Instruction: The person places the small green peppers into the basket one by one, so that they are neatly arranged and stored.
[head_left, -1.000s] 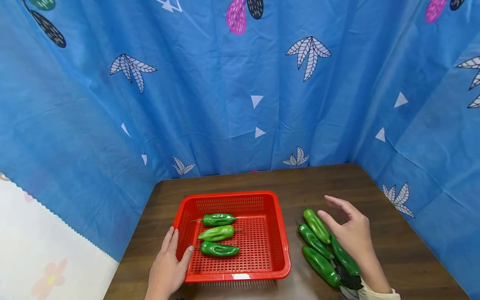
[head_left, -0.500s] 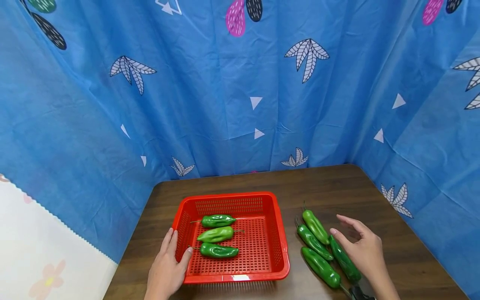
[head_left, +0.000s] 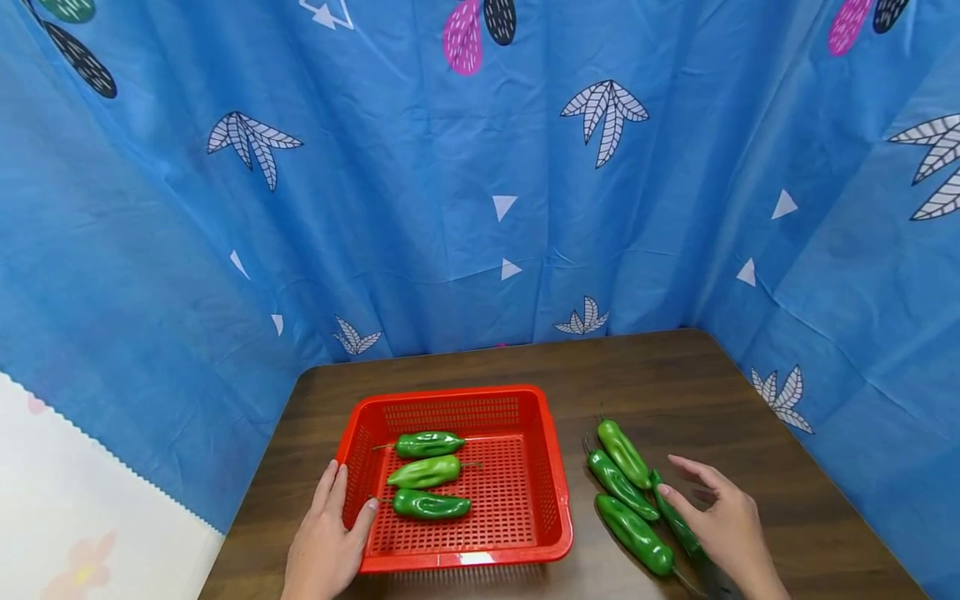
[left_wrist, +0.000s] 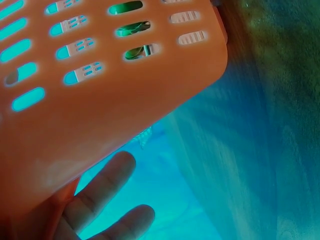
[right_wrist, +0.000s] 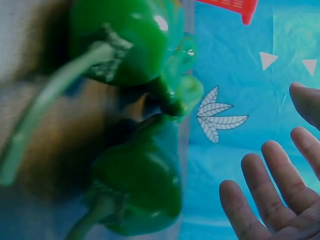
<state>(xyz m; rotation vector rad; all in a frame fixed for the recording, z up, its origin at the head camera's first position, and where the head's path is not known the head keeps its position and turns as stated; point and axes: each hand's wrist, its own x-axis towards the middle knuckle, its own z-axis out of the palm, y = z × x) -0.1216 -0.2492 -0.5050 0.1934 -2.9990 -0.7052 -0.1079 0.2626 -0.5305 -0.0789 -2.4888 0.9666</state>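
Observation:
My left hand (head_left: 326, 533) lies at the left side of a red plastic basket (head_left: 557, 483), thumb over the rim and fingers along the outside. Its fingers look straight in the left wrist view, beside the slotted basket wall (left_wrist: 100, 130). Three green peppers lie in the basket: a dark one (head_left: 429, 443), a lighter one (head_left: 427, 472) and another dark one (head_left: 433, 504). Over the table on the right, my right hand (head_left: 723, 521) is spread and holds nothing. It partly covers a dark green pepper (head_left: 671, 512); its fingers (right_wrist: 275, 170) stand apart from the peppers in the right wrist view.
Several more green peppers lie between basket and right hand, among them a light one (head_left: 626, 454), a dark one (head_left: 621, 483) and a thick one (head_left: 636, 535) with a long stem. They rest on a brown wooden table (head_left: 637, 375). A blue patterned curtain (head_left: 480, 208) surrounds it.
My right hand has moved nearer to the front and somewhat right, away from the light green pepper toward the rightmost one. The left hand has stayed at the basket. The head view has shifted slightly.

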